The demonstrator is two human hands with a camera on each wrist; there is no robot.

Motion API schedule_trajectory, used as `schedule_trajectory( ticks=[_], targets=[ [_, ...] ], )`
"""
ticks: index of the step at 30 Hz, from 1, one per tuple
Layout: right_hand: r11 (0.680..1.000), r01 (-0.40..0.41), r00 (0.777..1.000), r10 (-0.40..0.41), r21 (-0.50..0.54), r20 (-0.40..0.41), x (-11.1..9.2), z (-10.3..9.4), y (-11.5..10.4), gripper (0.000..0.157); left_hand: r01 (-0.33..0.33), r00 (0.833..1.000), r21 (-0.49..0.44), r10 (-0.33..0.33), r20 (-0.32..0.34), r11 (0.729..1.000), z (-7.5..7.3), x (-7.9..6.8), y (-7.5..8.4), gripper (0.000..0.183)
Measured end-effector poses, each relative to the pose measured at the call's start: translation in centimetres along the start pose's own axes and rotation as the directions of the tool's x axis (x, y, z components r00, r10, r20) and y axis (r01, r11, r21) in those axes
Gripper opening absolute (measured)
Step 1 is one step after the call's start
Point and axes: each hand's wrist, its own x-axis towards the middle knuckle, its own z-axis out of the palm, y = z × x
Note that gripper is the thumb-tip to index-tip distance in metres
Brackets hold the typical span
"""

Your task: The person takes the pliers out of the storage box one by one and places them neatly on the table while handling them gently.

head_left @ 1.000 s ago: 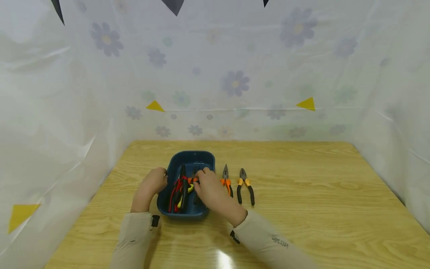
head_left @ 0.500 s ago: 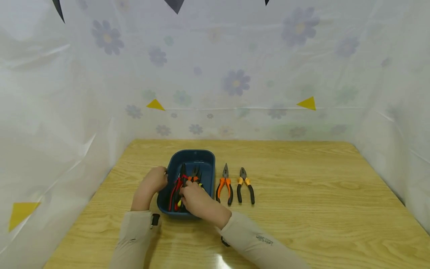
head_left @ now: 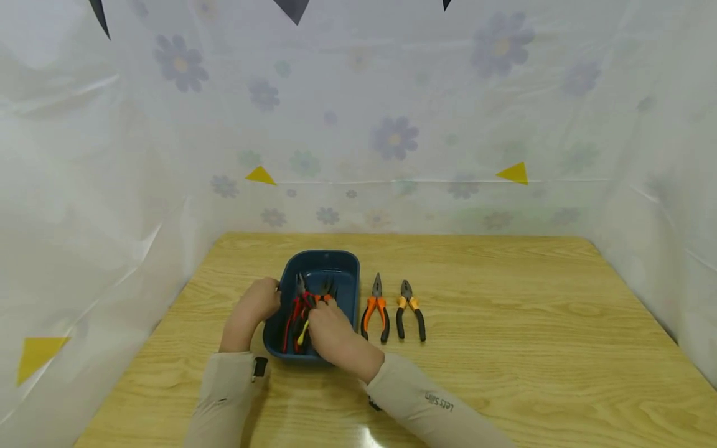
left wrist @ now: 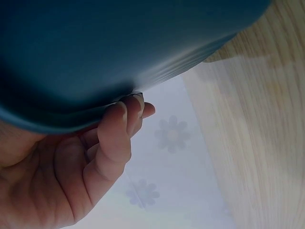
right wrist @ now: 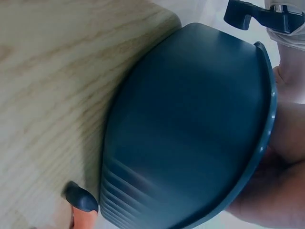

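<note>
A dark blue plastic bin [head_left: 350, 264] stands left of the table's middle with several pliers in it. My left hand [head_left: 260, 302] holds the bin by its left rim; the left wrist view shows the fingertips [left wrist: 116, 114] tucked against the wall just under the lip. Inside the bin, my right hand [head_left: 330, 330] has its fingers curled down around a pair of pliers, mostly hidden beneath the hand. To its left lie red-handled pliers [head_left: 289, 325] and a yellow handle [head_left: 303, 333]. Beyond the fingers show orange-shouldered pliers [head_left: 325, 289].
Right of the bin, orange-and-black long-nose pliers [head_left: 377, 306] and yellow-and-black combination pliers [head_left: 409, 308] lie side by side, jaws pointing away. The wooden table [head_left: 532, 323] extends right, with a flowered plastic curtain [head_left: 358, 124] behind it.
My right hand has moved left and toward me within the bin. Dark jaws at the left pile have shifted away, baring greyer ones. My left hand stays on the rim.
</note>
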Motion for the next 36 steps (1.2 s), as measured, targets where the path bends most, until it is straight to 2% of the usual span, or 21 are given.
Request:
schedule_trajectory(
  ticks=[6,9,12,16,21,24,27,33,36],
  targets=[
    [0.998,-0.041,0.999,0.040,-0.051,-0.021,-0.1,-0.1,-0.1,0.039,-0.011,1.000,0.000,0.011,-0.003,1.000,0.1,0.1,0.0,0.016],
    [0.996,-0.071,0.997,0.071,-0.048,-0.006,0.0,-0.2,-0.6,0.047,-0.013,1.000,-0.008,0.013,-0.004,1.000,0.2,0.1,0.0,0.018],
    [0.989,-0.104,0.994,0.108,-0.107,0.033,0.3,-0.3,-1.4,0.052,-0.006,1.000,-0.017,0.006,-0.003,1.000,0.2,0.1,0.0,0.021],
    [0.960,-0.160,0.981,0.181,-0.228,0.074,0.8,0.1,-2.7,0.060,-0.001,1.000,-0.012,0.001,0.001,1.000,0.1,0.0,-0.1,0.020],
    [0.912,-0.231,0.962,0.267,-0.338,0.062,1.4,1.0,-3.9,0.065,0.010,1.000,0.000,-0.010,0.001,1.000,0.1,-0.2,-0.1,0.018],
    [0.898,-0.260,0.954,0.295,-0.356,0.046,1.7,1.6,-4.2,0.065,0.016,1.000,0.004,-0.016,0.002,1.000,0.1,-0.2,-0.1,0.018],
    [0.894,-0.303,0.945,0.328,-0.330,0.020,1.9,1.9,-4.3,0.067,0.019,1.000,0.006,-0.019,0.001,1.000,0.1,-0.2,-0.1,0.018],
    [0.877,-0.378,0.916,0.401,-0.297,0.018,2.4,2.0,-4.7,0.078,0.000,1.000,0.030,0.001,-0.011,1.000,0.2,0.0,0.1,0.017],
    [0.872,-0.384,0.912,0.410,-0.303,0.025,2.6,2.1,-4.8,0.075,-0.001,1.000,0.032,0.001,-0.014,0.999,0.2,0.1,0.2,0.016]
  ],
)
